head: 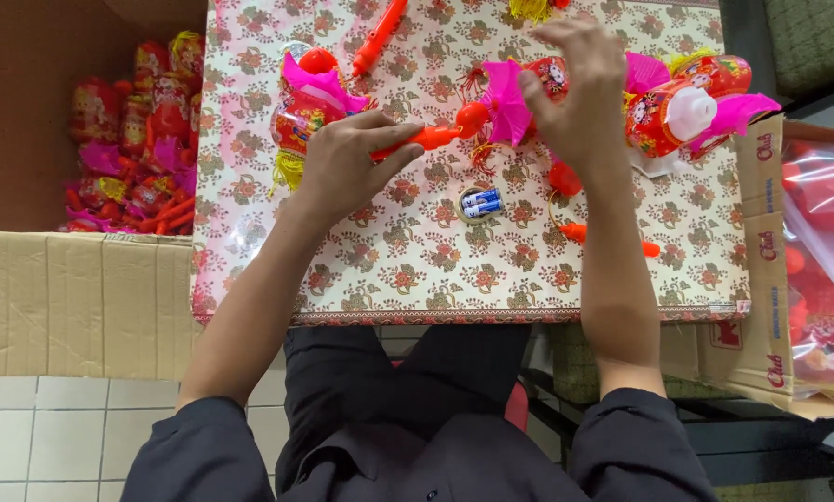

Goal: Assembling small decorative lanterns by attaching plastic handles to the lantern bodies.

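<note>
My left hand [347,163] grips the orange handle [426,139] of a toy lantern lying across a table with a floral cloth [417,270]. My right hand [579,88] pinches the lantern's red body and pink paper frill [505,98] at the handle's far end. A red tassel [563,177] hangs below my right wrist. Two small batteries sit in a round holder [479,204] on the cloth between my arms.
A finished red and pink lantern [310,102] lies left of my left hand, another with a white cap [686,107] lies at the right. Loose orange handles [377,37] rest on the cloth. Cardboard boxes of lanterns [138,139] and bagged parts [826,242] flank the table.
</note>
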